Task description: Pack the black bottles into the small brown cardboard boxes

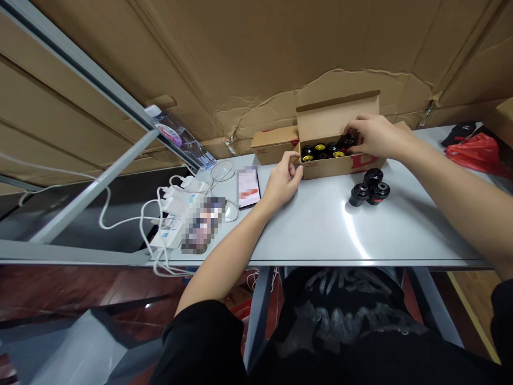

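Note:
An open cardboard box point(340, 164) with red lettering stands at the back of the grey table point(320, 224). Inside it lie several black cylindrical parts point(324, 149), some with yellow centres. My right hand point(374, 136) reaches into the box from the right, its fingers closed round a black part point(348, 141). My left hand point(285, 179) rests at the box's left front corner, thumb and fingers pinching the cardboard edge. Three more black parts point(371, 187) stand grouped on the table in front of the box.
A phone point(247, 187) lies left of my left hand, beside white chargers and cables point(176, 214). A plastic water bottle point(180, 138) leans at the back left. A second small box point(274, 144) sits behind. A red bag point(476, 152) lies far right. Cardboard sheets point(256, 59) form the back wall.

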`<state>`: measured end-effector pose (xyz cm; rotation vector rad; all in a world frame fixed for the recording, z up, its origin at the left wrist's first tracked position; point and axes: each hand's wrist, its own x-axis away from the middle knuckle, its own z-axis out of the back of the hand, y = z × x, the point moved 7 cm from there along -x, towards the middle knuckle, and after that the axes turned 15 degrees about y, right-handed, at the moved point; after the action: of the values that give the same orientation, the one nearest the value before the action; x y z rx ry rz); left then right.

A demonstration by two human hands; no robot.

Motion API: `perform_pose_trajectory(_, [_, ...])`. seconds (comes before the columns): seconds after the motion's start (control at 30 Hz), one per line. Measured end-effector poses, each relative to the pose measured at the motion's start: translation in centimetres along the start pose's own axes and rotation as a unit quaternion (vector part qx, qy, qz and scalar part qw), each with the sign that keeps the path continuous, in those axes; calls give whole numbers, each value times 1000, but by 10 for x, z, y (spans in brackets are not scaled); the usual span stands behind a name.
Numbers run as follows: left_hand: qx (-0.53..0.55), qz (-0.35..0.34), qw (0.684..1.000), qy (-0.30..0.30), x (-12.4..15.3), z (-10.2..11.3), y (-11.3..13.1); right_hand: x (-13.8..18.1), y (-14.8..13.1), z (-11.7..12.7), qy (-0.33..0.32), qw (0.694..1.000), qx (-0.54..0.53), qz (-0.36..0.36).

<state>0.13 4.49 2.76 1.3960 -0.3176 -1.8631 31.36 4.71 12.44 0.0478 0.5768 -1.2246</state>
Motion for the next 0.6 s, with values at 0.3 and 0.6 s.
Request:
perform_pose_trajectory(0.3, [-18,-19,1000,5,-1,2,1,11,-6,16,-144,984,-76,-67])
perform_pose_trajectory(0.6, [-30,2,999,-22,-3,5,8,16,0,14,-194,973,-118,-45])
